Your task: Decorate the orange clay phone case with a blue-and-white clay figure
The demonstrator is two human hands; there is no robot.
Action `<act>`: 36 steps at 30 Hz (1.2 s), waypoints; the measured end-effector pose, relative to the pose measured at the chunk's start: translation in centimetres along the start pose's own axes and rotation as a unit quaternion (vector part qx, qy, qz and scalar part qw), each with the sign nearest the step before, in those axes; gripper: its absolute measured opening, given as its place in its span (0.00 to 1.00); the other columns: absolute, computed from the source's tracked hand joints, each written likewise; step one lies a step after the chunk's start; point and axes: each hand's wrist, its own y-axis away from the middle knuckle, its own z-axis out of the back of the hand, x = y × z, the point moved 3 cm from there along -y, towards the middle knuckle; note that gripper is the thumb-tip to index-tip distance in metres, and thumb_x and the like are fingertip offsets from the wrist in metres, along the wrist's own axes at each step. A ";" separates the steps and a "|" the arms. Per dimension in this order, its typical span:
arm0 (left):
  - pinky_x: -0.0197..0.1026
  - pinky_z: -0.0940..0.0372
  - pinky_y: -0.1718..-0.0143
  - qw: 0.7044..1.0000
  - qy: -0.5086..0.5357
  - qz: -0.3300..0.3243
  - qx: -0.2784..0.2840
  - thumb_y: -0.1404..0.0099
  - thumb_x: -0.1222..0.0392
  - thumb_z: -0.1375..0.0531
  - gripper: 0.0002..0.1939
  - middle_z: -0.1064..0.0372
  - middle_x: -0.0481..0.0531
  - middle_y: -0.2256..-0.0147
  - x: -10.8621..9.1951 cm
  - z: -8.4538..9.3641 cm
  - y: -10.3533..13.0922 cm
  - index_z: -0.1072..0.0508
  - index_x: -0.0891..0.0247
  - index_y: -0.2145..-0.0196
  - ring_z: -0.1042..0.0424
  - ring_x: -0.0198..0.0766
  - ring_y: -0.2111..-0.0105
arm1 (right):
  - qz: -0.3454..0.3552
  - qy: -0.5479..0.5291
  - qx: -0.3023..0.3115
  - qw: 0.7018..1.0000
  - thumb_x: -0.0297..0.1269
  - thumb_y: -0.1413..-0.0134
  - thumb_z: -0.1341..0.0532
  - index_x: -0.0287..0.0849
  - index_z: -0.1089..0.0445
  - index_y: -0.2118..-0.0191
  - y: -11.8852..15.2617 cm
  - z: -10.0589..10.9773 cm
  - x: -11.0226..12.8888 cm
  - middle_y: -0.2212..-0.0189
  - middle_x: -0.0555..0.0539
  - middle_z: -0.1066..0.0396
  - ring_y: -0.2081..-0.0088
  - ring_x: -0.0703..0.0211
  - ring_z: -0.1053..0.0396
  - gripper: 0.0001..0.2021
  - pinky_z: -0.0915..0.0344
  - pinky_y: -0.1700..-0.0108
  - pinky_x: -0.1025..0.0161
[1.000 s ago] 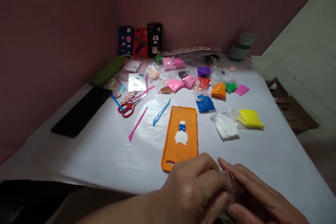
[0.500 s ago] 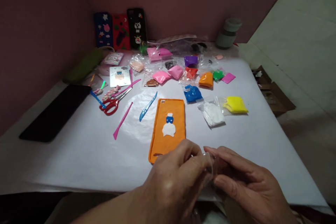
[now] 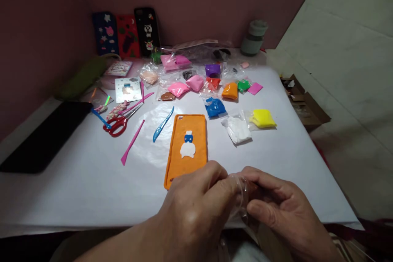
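- The black slab point(image 3: 46, 137) lies at the far left, its near end meeting the picture's edge.
- The green pouch point(image 3: 81, 77) behind it is dim and blurred.
- Red-handled scissors point(image 3: 118, 126) lie among tools and a patterned strip that partly overlap them.
- The orange phone case point(image 3: 186, 166) lies flat near the table's front, white and blue shapes on it; its lower right corner is hidden behind the left hand.
- The left hand point(image 3: 198, 202) is curled, its thumb and fingers closed on the clear plastic point(image 3: 245, 194); most fingertips are out of sight.
- That plastic sits between the hands, its outline hard to follow and its lower part lost in shadow.
- The jar point(image 3: 254, 39) at the back is too blurred to read.
- The right hand point(image 3: 282, 208) is half curled beside the plastic, thumb apart from forefinger; whether it grips anything cannot be told.
- The cardboard box point(image 3: 310, 106) is partly hidden by the table edge, its contents unclear.
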 end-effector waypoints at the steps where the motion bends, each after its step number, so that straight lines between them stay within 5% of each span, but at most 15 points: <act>1: 0.34 0.46 0.76 1.000 -0.004 -0.003 0.007 0.34 0.66 0.45 0.04 0.37 0.49 0.70 0.0 0.0 0.0 0.31 0.63 0.62 0.37 0.32 0.74 | -0.002 -0.002 0.007 1.000 0.40 0.47 0.34 0.52 0.25 0.56 0.0 0.0 0.0 0.71 0.53 0.36 0.76 0.69 0.38 0.11 0.39 0.75 0.69; 7: 0.36 0.56 0.81 0.998 -0.033 -0.055 -0.023 0.42 0.62 0.38 0.08 0.46 0.44 0.76 -0.2 0.2 -0.5 0.31 0.65 0.65 0.47 0.30 0.80 | -0.002 0.077 0.025 0.997 0.40 0.49 0.34 0.43 0.27 0.67 -0.6 0.2 1.1 0.73 0.53 0.38 0.73 0.65 0.39 0.07 0.39 0.72 0.68; 12: 0.37 0.54 0.82 0.991 -0.080 -0.104 0.021 0.33 0.62 0.46 0.08 0.43 0.45 0.79 -1.2 0.5 -1.0 0.31 0.67 0.68 0.45 0.30 0.82 | -0.038 0.153 0.058 0.986 0.40 0.50 0.35 0.41 0.33 0.76 -0.5 0.0 2.2 0.76 0.52 0.38 0.72 0.63 0.38 0.11 0.39 0.71 0.67; 16: 0.34 0.44 0.78 0.989 -0.055 -0.013 0.135 0.33 0.65 0.44 0.07 0.33 0.46 0.75 -1.7 1.2 -1.2 0.31 0.64 0.70 0.36 0.31 0.77 | -0.050 0.148 0.046 0.987 0.38 0.52 0.34 0.42 0.34 0.78 0.1 0.0 2.1 0.77 0.52 0.38 0.74 0.63 0.39 0.11 0.39 0.73 0.67; 20: 0.27 0.41 0.77 0.968 0.120 0.117 0.187 0.36 0.69 0.43 0.07 0.33 0.42 0.76 -1.2 1.7 -1.5 0.32 0.62 0.71 0.35 0.27 0.77 | -0.066 0.096 0.054 0.992 0.37 0.51 0.33 0.41 0.34 0.78 -0.1 0.2 1.7 0.77 0.52 0.37 0.74 0.63 0.36 0.11 0.37 0.72 0.67; 23: 0.27 0.39 0.76 0.953 0.203 0.169 0.152 0.34 0.69 0.46 0.08 0.31 0.43 0.75 -0.7 1.7 -1.6 0.29 0.62 0.68 0.33 0.28 0.76 | -0.058 0.033 0.054 0.996 0.40 0.51 0.33 0.41 0.32 0.75 -0.3 0.2 1.4 0.78 0.52 0.35 0.76 0.64 0.35 0.11 0.36 0.74 0.67; 27: 0.27 0.37 0.74 0.970 0.194 0.127 0.076 0.34 0.69 0.45 0.08 0.28 0.44 0.73 -0.5 1.7 -1.8 0.27 0.62 0.66 0.30 0.28 0.74 | -0.076 -0.017 0.047 0.996 0.43 0.50 0.32 0.41 0.31 0.71 -0.4 0.3 0.6 0.82 0.54 0.34 0.80 0.66 0.35 0.11 0.38 0.77 0.69; 33: 0.29 0.40 0.77 0.996 0.059 0.035 0.049 0.34 0.70 0.45 0.08 0.32 0.46 0.75 -1.1 1.2 -1.9 0.27 0.64 0.66 0.32 0.29 0.77 | -0.079 -0.039 0.049 0.995 0.43 0.50 0.32 0.40 0.31 0.68 -0.4 0.4 0.4 0.82 0.54 0.33 0.82 0.69 0.37 0.12 0.40 0.78 0.70; 36: 0.29 0.40 0.77 0.993 0.099 0.066 0.023 0.35 0.70 0.45 0.08 0.31 0.47 0.75 -1.0 1.2 -1.9 0.27 0.64 0.66 0.32 0.29 0.77 | -0.067 -0.019 0.038 0.997 0.42 0.49 0.33 0.40 0.31 0.69 -0.3 0.5 0.6 0.82 0.54 0.34 0.81 0.69 0.37 0.11 0.39 0.78 0.70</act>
